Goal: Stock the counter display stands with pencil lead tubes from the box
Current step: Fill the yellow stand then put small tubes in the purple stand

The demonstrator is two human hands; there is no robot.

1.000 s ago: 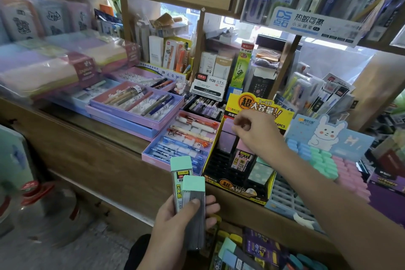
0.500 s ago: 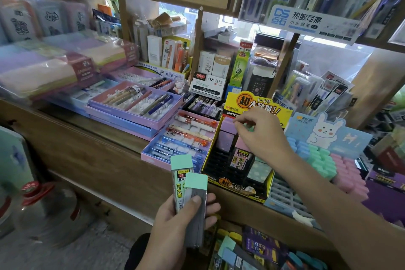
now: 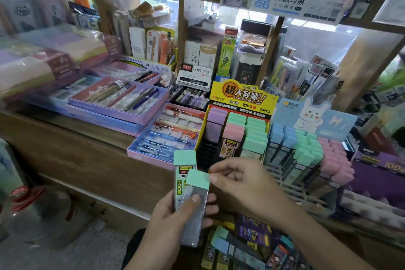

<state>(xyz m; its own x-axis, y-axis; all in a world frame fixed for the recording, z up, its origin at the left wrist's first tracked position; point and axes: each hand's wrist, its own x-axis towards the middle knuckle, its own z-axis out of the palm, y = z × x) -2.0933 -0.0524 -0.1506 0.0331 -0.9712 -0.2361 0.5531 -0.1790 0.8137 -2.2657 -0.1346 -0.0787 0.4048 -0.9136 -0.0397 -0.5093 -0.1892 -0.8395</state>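
Note:
My left hand (image 3: pixel 175 223) grips two mint-capped pencil lead tubes (image 3: pixel 192 195) upright in front of the counter. My right hand (image 3: pixel 243 184) has its thumb and forefinger on the mint cap of the nearer tube. Behind them stands the yellow and black display stand (image 3: pixel 241 98), with purple, pink and mint-capped tubes in its rows and bare black slots at its front left. To its right a blue rabbit display stand (image 3: pixel 313 116) carries blue, mint and pink-capped tubes. More tubes lie in the box (image 3: pixel 238 247) low down, below the counter.
Pink and purple pen trays (image 3: pixel 122 103) and a tray of pencils (image 3: pixel 171 133) lie on the wooden counter (image 3: pixel 87 138) left of the stands. Shelves of boxed stationery rise behind. A large water bottle (image 3: pixel 32 210) stands on the floor at the left.
My right hand has come back from the yellow stand's top rows to the tubes in my left hand and now pinches the nearer tube's cap. More mint caps show in the stand.

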